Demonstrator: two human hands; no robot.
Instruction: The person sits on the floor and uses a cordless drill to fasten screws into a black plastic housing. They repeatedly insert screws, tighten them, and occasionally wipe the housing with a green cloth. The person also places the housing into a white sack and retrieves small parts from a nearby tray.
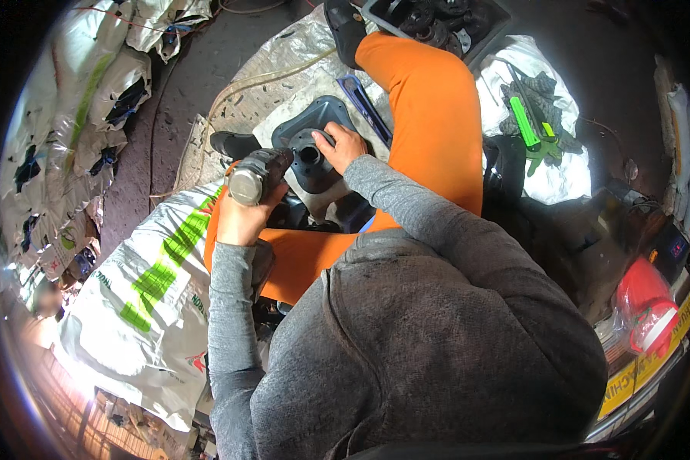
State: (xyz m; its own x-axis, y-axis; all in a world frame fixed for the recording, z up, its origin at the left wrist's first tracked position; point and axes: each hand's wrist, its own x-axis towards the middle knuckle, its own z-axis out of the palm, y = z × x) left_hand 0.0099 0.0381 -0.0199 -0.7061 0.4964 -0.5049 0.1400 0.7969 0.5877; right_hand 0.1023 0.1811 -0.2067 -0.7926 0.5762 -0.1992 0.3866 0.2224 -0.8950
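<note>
My left hand [240,222] is wrapped round a dark hand-held tool [270,162] with a silver rounded end, which looks like a power tool. Its black front points towards a dark grey moulded part [314,115] between my legs. This part has a wide, rounded flange and a raised neck with a round hole. My right hand [345,147] grips the rim of that neck, thumb and fingers closed on its right side. Whether the tool touches the part, I cannot tell. More dark pieces [349,211] lie just below it, partly hidden by my legs.
Beyond my right foot stands a grey bin [487,34] of dark parts. A green-handled cutter [524,123] and dark gloves [544,96] lie on a white sack at right. A blue-edged tool [364,107] is beside my leg. White sacks [149,307] fill the left; a hose [261,79] crosses the mat.
</note>
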